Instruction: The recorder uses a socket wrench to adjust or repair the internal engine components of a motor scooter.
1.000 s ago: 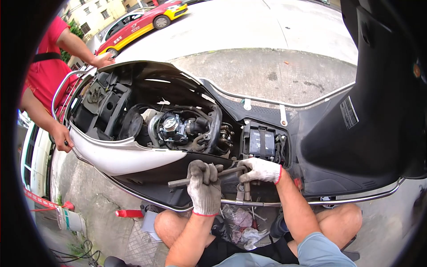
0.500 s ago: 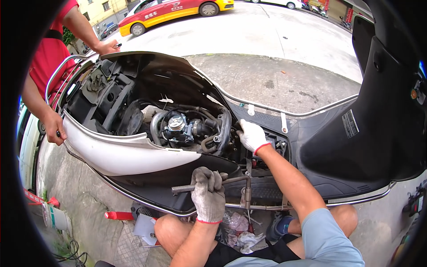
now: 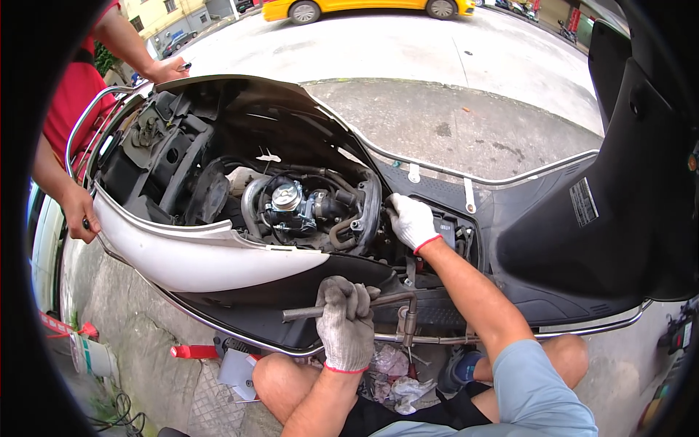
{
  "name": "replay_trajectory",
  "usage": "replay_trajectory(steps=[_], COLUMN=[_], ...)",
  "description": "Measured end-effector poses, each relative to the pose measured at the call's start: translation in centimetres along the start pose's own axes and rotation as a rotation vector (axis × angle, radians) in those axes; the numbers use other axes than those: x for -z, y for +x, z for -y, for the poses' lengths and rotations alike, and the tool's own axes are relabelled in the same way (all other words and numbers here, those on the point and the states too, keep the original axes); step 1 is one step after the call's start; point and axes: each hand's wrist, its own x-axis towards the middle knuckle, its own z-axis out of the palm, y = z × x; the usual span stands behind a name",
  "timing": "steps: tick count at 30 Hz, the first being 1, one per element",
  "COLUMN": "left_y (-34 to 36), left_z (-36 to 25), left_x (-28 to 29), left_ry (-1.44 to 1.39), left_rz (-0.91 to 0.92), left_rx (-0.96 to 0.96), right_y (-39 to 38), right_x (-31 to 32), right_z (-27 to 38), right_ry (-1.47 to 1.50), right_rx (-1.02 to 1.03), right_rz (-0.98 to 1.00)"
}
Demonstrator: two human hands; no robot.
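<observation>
Clearly, left fingers (image 3: 358, 301) grip an L-shaped bar (image 3: 395, 298); right fingers (image 3: 395, 206), hold unclear, at battery-bay rim (image 3: 478, 237)

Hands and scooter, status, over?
Left hand closed on bent metal tool. Right hand at floor compartment, grip unclear. Scooter body open, engine parts exposed. Right forearm partly blocks compartment.

A pale rectangular label (image 3: 584, 202), crowded with rows of print too small for me to make out, sits on the black leg shield (image 3: 561, 251) of the scooter (image 3: 211, 258). Light lettering, only partly visible, marks the battery (image 3: 445, 230).
</observation>
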Motion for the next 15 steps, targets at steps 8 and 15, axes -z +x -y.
replay_trajectory(steps=[8,15], left_y=[-0.1,0.1], left_z=[-0.2,0.1], left_x=[0.0,0.3], left_ry=[0.018,0.014], left_rz=[-0.012,0.016], left_rx=[0.001,-0.014], right_y=[0.5,0.1], right_x=[0.0,1.2], right_z=[0.3,0.6], right_ry=[-0.026,0.034], right_rx=[-0.034,-0.102], right_rz=[0.054,0.087])
